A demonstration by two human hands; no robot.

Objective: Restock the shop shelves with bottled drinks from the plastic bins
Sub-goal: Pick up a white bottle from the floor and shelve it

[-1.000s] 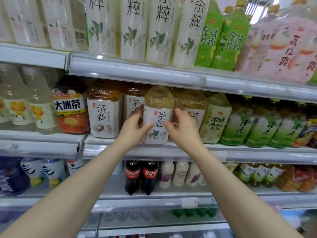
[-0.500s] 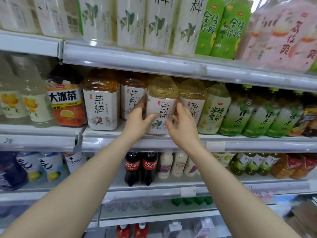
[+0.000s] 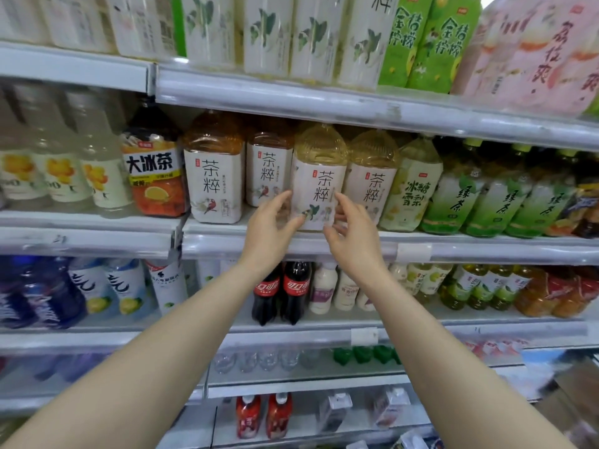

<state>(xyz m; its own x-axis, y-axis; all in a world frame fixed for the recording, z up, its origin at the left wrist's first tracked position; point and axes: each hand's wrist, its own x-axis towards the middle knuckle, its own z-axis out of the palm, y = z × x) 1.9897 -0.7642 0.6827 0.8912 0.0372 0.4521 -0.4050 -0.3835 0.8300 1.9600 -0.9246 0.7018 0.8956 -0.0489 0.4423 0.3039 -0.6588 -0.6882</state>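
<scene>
Middle shelf (image 3: pixel 227 246) holds a row of upright plastic drink bottles. Tea bottle (image 3: pixel 319 176) has pale yellow liquid, squarish shoulders and a white label. It stands at the shelf front, long axis vertical, label facing out, between amber tea bottle (image 3: pixel 267 170) and matching bottle (image 3: pixel 371 183). Left hand (image 3: pixel 272 228) and right hand (image 3: pixel 353 234) flank its lower half, each grip curled onto the label sides.

White shelving tiers (image 3: pixel 291 102), clear price-strip rails (image 3: pixel 97 243) on front edges, paper tag (image 3: pixel 413 252); bright even lighting.
</scene>
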